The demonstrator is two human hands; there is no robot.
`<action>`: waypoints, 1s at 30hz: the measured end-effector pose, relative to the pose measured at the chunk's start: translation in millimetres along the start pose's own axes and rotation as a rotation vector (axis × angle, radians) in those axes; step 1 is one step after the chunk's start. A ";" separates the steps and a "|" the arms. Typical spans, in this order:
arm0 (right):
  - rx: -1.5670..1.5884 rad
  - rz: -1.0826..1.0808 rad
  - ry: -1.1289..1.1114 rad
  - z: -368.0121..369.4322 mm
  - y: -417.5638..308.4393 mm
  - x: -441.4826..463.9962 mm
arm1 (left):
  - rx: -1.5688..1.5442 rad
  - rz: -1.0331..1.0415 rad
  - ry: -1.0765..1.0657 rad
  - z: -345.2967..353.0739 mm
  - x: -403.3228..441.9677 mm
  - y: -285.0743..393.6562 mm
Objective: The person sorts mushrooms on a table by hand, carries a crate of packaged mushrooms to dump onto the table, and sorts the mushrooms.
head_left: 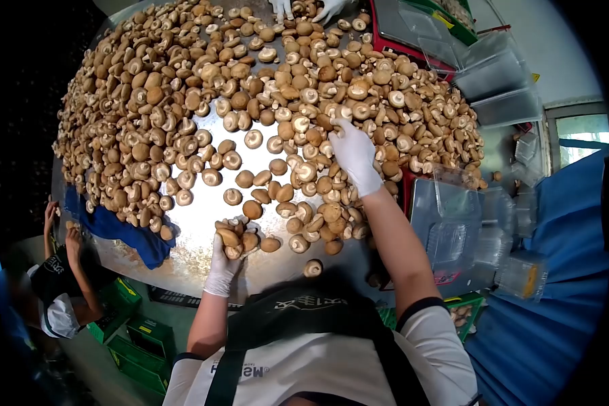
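Observation:
Brown-capped shiitake mushrooms (pixel 252 209) with pale stems lie loose on a shiny metal table (pixel 203 260). My left hand (pixel 221 268), in a white glove, is near the table's front edge and cradles several mushrooms (pixel 231 238) in its curled fingers. Farther out, my gloved right hand (pixel 353 154) reaches into the heap right of the middle. Its bent fingers close on a mushroom (pixel 325 122) there, partly covered by the fingertips. Single mushrooms lie between my two hands, some cap up, others stem up.
At right, clear plastic trays (pixel 450 247) are stacked by a scale (pixel 419 196), and more clear trays (pixel 497 68) stand farther back. Another person's gloved hands (pixel 328 9) work at the far edge. A co-worker (pixel 64 271) stands left, near a blue cloth (pixel 125 233) and green crates (pixel 139 358).

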State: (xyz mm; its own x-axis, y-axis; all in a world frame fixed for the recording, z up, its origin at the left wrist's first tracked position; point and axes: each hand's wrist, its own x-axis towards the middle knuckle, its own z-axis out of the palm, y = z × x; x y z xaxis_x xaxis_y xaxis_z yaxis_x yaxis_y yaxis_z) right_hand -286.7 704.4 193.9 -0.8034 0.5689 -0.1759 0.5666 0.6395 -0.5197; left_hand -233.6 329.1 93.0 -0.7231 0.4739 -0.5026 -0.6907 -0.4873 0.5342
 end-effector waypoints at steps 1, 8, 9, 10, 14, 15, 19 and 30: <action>-0.034 -0.016 0.006 1.9 -4.6 7.1 | 0.009 -0.004 -0.017 2.7 0.0 1.6; -0.067 -0.065 0.151 33.8 2.5 19.8 | -0.025 -0.020 -0.007 -4.1 2.0 -2.9; -0.049 -0.084 0.172 34.6 2.8 18.3 | -0.056 -0.024 -0.025 -7.1 2.1 -3.8; -0.062 -0.089 0.159 34.5 2.5 18.4 | -0.086 -0.027 -0.044 -9.6 3.1 -4.7; -0.055 -0.087 0.127 27.0 1.5 16.9 | -0.036 0.000 0.026 -8.5 6.0 -7.2; -0.041 -0.084 0.122 22.2 -3.1 14.5 | -0.048 0.000 0.033 -5.2 6.0 -5.1; 0.202 -0.214 0.124 12.6 -25.9 -24.7 | 0.002 0.064 -0.059 -1.9 -13.2 25.8; 0.635 -0.545 -1.127 99.4 -125.8 -226.0 | -0.029 0.472 -0.022 -60.6 -90.0 160.9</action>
State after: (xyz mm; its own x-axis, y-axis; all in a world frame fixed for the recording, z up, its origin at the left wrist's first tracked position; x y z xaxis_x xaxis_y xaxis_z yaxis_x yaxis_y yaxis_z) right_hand -194.6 444.0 215.9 -0.7772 -0.5809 -0.2420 0.2050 0.1300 -0.9701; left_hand -280.2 163.6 183.0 -0.9581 0.2108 -0.1942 -0.2863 -0.6733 0.6816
